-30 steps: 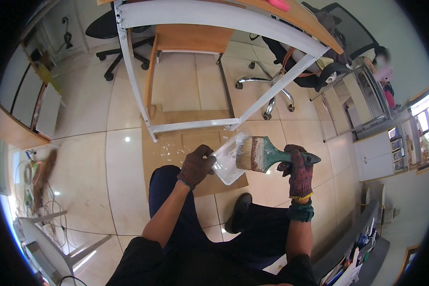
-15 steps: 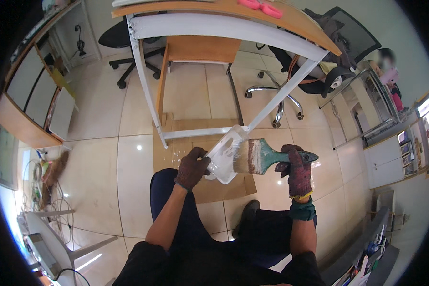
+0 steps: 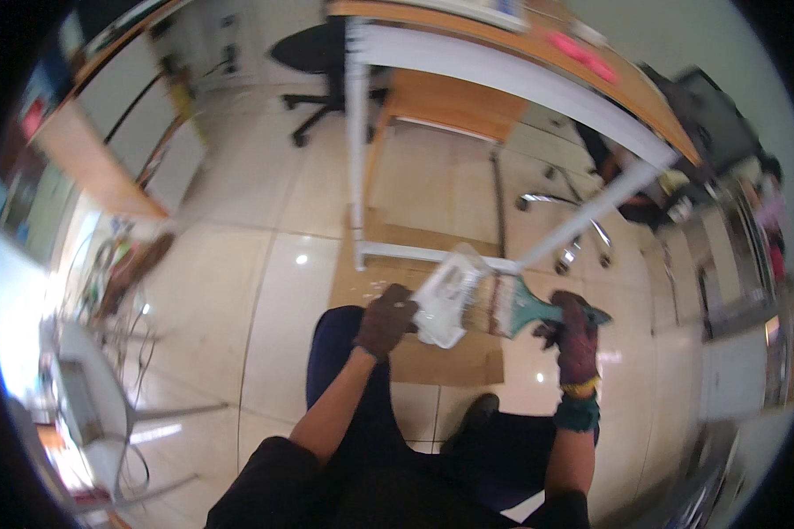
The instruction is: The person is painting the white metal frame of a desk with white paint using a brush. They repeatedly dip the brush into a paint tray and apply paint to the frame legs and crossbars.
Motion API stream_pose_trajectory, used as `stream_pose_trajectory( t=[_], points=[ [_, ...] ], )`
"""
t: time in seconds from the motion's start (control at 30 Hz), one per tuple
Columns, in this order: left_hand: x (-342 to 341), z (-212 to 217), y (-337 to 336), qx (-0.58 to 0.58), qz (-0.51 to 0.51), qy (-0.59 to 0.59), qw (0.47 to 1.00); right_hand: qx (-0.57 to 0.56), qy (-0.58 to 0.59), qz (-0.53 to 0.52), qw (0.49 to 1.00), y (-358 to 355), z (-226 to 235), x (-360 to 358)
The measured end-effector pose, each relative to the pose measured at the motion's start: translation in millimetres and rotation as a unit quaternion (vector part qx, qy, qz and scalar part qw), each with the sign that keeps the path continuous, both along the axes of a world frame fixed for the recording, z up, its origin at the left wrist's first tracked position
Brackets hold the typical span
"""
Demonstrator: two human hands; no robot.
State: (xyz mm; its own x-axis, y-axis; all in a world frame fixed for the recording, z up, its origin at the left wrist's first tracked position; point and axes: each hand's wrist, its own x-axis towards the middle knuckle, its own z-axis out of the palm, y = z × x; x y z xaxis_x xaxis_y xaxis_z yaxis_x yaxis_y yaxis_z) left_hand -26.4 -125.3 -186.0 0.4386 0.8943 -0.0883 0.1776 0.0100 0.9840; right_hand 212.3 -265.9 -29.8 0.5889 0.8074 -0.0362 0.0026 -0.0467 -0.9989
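My left hand (image 3: pixel 385 323), in a dark work glove, grips the near-left edge of a white plastic tray (image 3: pixel 443 310). White paint coats the tilted tray. My right hand (image 3: pixel 578 342), gloved in dark red with a yellow cuff, is closed round the green handle of a wide paintbrush (image 3: pixel 527 308). The brush points left, its bristles against the right side of the tray. Beyond both hands stands a desk (image 3: pixel 503 55) with an orange-brown top and a white metal frame. Its lower white bar (image 3: pixel 397 253) runs just behind the tray.
Cardboard (image 3: pixel 441 360) with white spots lies on the tiled floor under the tray. Office chairs (image 3: pixel 313 53) stand behind the desk. To the left are a cabinet (image 3: pixel 137 115), loose cables (image 3: pixel 119 309) and a pale chair (image 3: pixel 97 397). Pink scissors (image 3: pixel 582 56) rest on the desktop.
The view has swung left and blurred, so the whole scene sits further right. Both hands keep hold of the tray and the paintbrush, whose bristles stay at the tray.
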Motion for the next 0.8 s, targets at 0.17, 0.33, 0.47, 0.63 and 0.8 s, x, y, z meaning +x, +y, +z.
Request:
stream_pose_trajectory(
  t=[0.17,0.33,0.47,0.63,0.8],
  points=[
    [-15,28,-2,-0.116,0.031,-0.019,0.993,-0.034,-0.011,0.068,0.997,1,8,-8],
    [-27,30,-8,-0.148,0.036,-0.022,0.988,-0.03,-0.024,0.127,0.991,9,14,-24],
    [-32,20,-12,-0.123,0.054,-0.046,0.99,-0.032,-0.029,0.109,0.993,10,16,-28],
    [-40,26,-3,-0.087,0.018,-0.011,0.996,-0.026,-0.058,0.025,0.998,5,23,-31],
    [-27,28,-11,-0.102,-0.029,0.012,0.994,0.047,-0.049,-0.038,0.997,-9,23,-14]
  ],
)
